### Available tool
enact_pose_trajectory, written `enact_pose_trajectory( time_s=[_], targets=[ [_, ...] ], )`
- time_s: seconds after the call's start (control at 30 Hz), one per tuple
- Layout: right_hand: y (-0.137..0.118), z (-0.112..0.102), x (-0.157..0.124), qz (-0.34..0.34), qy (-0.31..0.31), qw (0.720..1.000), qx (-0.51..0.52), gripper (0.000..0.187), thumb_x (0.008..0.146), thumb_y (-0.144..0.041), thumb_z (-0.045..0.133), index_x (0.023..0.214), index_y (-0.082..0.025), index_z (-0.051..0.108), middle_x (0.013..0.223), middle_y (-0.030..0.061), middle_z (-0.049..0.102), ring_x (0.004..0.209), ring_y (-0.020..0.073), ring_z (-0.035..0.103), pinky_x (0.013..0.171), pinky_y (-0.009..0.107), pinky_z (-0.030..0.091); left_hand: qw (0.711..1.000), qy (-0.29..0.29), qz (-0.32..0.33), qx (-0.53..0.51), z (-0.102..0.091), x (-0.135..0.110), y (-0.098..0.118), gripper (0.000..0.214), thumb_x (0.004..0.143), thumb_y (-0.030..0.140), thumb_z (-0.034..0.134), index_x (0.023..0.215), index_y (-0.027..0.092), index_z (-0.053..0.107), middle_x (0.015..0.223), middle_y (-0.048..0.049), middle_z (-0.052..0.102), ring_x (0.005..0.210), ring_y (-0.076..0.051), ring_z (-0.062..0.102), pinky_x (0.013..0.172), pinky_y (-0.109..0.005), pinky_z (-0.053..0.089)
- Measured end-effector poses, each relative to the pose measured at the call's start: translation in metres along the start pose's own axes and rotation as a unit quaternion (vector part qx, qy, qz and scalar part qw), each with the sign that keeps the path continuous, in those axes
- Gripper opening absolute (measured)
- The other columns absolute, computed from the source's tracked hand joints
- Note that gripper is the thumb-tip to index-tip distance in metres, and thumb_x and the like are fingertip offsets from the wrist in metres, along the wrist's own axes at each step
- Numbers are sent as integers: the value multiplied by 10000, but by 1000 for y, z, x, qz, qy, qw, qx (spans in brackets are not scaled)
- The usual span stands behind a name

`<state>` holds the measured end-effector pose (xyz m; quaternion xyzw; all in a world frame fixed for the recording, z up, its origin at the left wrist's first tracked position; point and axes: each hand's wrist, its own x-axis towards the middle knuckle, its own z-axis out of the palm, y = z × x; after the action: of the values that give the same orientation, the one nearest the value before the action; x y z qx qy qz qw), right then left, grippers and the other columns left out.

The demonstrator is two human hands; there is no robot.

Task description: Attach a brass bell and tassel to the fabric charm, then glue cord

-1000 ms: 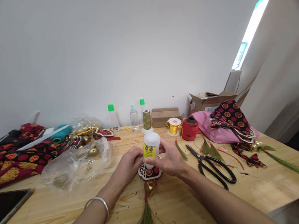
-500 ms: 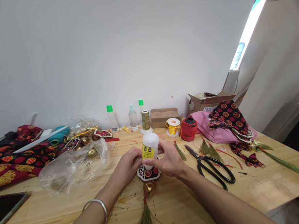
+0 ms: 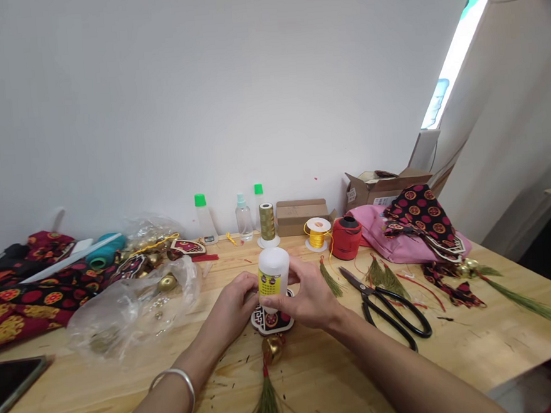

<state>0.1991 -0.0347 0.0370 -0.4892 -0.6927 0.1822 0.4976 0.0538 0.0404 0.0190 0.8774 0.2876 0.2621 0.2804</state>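
My right hand is wrapped round a white plastic bottle with a yellow label. The bottle is held over a flat pendant with a white fretwork edge and dark, red-patterned cloth, and hides its upper part. My left hand is closed at the pendant's upper left edge, its fingertips partly hidden by the bottle. Below the pendant lies a gold bell with a green tassel bound in red. Whether the bottle's lower end touches the pendant is hidden.
Black-handled scissors lie open at the right, by loose green tassels. Spools of gold thread, yellow cord and red thread stand behind. A plastic bag and patterned cloth lie left, near a phone.
The whole view has shifted slightly to the left. Both hands hold nearly the same pose, and the bottle stays over the pendant.
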Motion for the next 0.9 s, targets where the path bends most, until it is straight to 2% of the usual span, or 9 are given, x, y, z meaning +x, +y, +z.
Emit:
enact_pose_trajectory(
  time_s=[0.3,0.9],
  targets=[
    [1,0,0,-7,27,999,33,324,617,-314,670,850,-159,507,745,-1,560,669,127,544,605,225,464,1000,-1,14,-2,2,1,-7,108,728,169,455,682,175,553,797,-35,584,796,-183,529,807,-325,404],
    [3,1,-1,-6,13,1000,18,303,623,-276,668,856,-161,512,756,1,564,685,133,548,610,227,467,1000,-2,12,6,1,0,-7,101,726,168,454,700,181,552,755,-21,559,772,-175,518,771,-305,416]
  ],
)
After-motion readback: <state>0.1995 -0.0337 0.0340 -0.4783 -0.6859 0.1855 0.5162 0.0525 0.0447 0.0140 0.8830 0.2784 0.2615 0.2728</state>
